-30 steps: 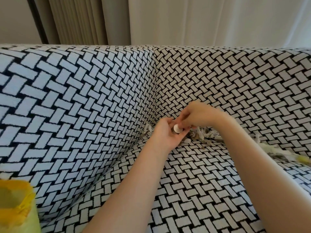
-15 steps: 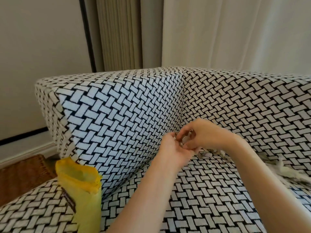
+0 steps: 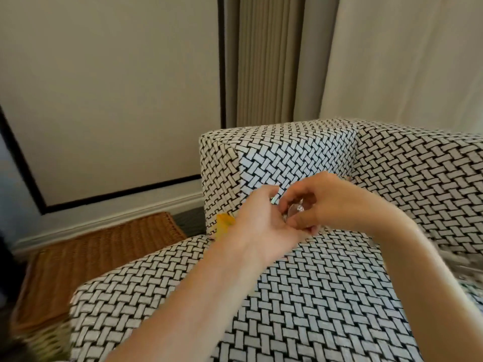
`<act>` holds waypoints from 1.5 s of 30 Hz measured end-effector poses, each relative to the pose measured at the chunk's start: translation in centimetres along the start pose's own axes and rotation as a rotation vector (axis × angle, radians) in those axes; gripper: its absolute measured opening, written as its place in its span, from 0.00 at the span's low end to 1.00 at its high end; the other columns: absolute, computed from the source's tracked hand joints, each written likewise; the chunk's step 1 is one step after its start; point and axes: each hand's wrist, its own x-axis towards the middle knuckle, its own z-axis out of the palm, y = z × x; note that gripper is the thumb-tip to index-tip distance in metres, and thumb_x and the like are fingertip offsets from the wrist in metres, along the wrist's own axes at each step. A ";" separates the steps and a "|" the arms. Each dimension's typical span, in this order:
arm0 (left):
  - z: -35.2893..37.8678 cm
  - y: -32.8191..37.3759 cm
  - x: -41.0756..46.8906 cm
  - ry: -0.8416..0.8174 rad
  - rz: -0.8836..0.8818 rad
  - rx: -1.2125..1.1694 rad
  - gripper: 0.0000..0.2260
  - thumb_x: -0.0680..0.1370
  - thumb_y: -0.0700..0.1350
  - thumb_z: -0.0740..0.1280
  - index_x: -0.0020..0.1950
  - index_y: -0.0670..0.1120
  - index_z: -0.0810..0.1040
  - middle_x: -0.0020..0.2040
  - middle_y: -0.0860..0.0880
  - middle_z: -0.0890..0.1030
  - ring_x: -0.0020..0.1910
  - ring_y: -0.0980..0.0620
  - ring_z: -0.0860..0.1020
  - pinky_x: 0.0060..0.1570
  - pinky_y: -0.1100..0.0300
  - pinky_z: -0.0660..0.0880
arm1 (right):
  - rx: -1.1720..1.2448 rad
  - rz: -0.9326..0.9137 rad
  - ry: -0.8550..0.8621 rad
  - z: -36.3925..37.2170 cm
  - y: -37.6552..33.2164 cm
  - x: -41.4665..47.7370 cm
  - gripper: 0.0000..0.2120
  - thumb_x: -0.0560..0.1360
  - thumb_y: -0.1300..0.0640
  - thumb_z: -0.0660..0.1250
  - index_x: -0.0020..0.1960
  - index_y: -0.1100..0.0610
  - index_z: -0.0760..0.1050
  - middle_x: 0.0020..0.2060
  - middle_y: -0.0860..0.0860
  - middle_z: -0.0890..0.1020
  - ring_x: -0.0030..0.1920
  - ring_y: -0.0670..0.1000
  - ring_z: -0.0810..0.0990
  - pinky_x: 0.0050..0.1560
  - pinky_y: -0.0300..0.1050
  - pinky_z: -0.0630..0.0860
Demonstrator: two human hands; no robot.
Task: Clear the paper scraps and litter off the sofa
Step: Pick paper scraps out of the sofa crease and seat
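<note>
Cream wall (image 3: 117, 100) and curtains (image 3: 405, 61) stand behind the sofa (image 3: 313, 296). Above its seat, by its arm, the left hand (image 3: 261, 226) cups shiny litter (image 3: 294, 213), and the right hand (image 3: 337, 205) pinches it. It is probably best carried tightly cupped to the yellow bag (image 3: 224, 226) beside that arm.

The armrest (image 3: 287, 158) and backrest (image 3: 418, 173) wall in the far corner of the sofa seat (image 3: 313, 296), where the left hand (image 3: 261, 223) and right hand (image 3: 337, 205) crowd together round litter (image 3: 294, 211). The seat's near part lies open; a yellow bag (image 3: 223, 226) stands beside the armrest
</note>
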 end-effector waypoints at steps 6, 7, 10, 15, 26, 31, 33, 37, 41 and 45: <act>-3.2 3.0 -3.5 0.099 0.099 -0.014 0.12 0.80 0.41 0.53 0.58 0.34 0.67 0.53 0.37 0.76 0.48 0.41 0.76 0.51 0.44 0.71 | 0.082 -0.017 0.015 3.9 -3.8 2.5 0.16 0.65 0.63 0.76 0.49 0.52 0.76 0.40 0.51 0.84 0.32 0.41 0.79 0.34 0.32 0.77; -3.4 3.1 -3.8 0.117 0.110 -0.017 0.12 0.80 0.40 0.52 0.59 0.34 0.67 0.53 0.37 0.76 0.47 0.40 0.76 0.50 0.45 0.71 | 0.088 -0.015 0.013 4.2 -4.1 2.7 0.17 0.64 0.62 0.76 0.50 0.53 0.76 0.41 0.50 0.84 0.33 0.41 0.80 0.34 0.32 0.77; -4.5 3.8 -4.2 0.152 0.151 -0.018 0.14 0.81 0.38 0.50 0.64 0.33 0.63 0.56 0.34 0.74 0.51 0.38 0.76 0.56 0.46 0.72 | 0.132 0.005 0.027 4.6 -4.3 2.9 0.17 0.66 0.59 0.75 0.53 0.53 0.76 0.44 0.49 0.84 0.39 0.47 0.83 0.41 0.38 0.80; -6.1 4.7 -3.9 0.244 0.241 -0.027 0.18 0.80 0.34 0.52 0.70 0.36 0.61 0.62 0.35 0.70 0.61 0.40 0.72 0.60 0.49 0.73 | -0.011 0.094 0.286 6.6 -2.0 2.7 0.11 0.77 0.63 0.60 0.49 0.54 0.80 0.42 0.48 0.82 0.40 0.50 0.81 0.44 0.42 0.80; -5.5 5.0 -1.8 0.322 0.198 0.145 0.13 0.76 0.30 0.52 0.59 0.40 0.61 0.58 0.36 0.69 0.53 0.40 0.73 0.62 0.49 0.72 | -0.206 0.138 -0.001 8.9 -2.1 3.7 0.19 0.62 0.48 0.73 0.51 0.48 0.73 0.45 0.46 0.80 0.41 0.46 0.77 0.46 0.43 0.78; -5.4 5.7 -0.5 0.393 0.040 0.376 0.18 0.73 0.31 0.54 0.63 0.38 0.60 0.52 0.38 0.70 0.40 0.42 0.73 0.45 0.49 0.75 | -0.089 0.117 0.061 9.7 -1.5 3.5 0.31 0.62 0.49 0.74 0.61 0.50 0.65 0.52 0.45 0.79 0.46 0.46 0.79 0.48 0.46 0.79; -5.2 5.8 0.2 0.423 0.006 0.414 0.16 0.74 0.34 0.57 0.61 0.38 0.61 0.55 0.38 0.70 0.41 0.42 0.73 0.45 0.49 0.74 | -0.077 0.120 0.064 9.7 -1.4 3.5 0.34 0.63 0.49 0.74 0.65 0.50 0.63 0.53 0.46 0.77 0.47 0.48 0.78 0.47 0.44 0.78; -4.8 5.5 1.1 0.457 -0.035 0.495 0.12 0.77 0.45 0.60 0.51 0.37 0.61 0.48 0.41 0.69 0.47 0.44 0.70 0.42 0.54 0.69 | -0.048 0.097 0.083 9.6 -1.1 3.4 0.34 0.64 0.49 0.75 0.66 0.50 0.64 0.55 0.46 0.77 0.47 0.47 0.76 0.45 0.38 0.72; -4.5 5.9 1.2 0.393 -0.037 0.647 0.08 0.75 0.43 0.59 0.45 0.38 0.66 0.46 0.41 0.67 0.49 0.45 0.69 0.53 0.55 0.73 | 0.079 0.068 0.113 9.2 -0.4 3.1 0.29 0.64 0.53 0.75 0.63 0.50 0.68 0.52 0.45 0.78 0.39 0.42 0.74 0.34 0.33 0.70; -2.7 5.3 0.3 0.455 0.121 1.259 0.07 0.77 0.36 0.58 0.51 0.40 0.73 0.47 0.44 0.76 0.47 0.47 0.78 0.47 0.59 0.78 | 0.156 0.069 0.177 7.5 0.9 2.9 0.18 0.66 0.56 0.75 0.53 0.50 0.76 0.49 0.42 0.79 0.44 0.42 0.78 0.45 0.34 0.74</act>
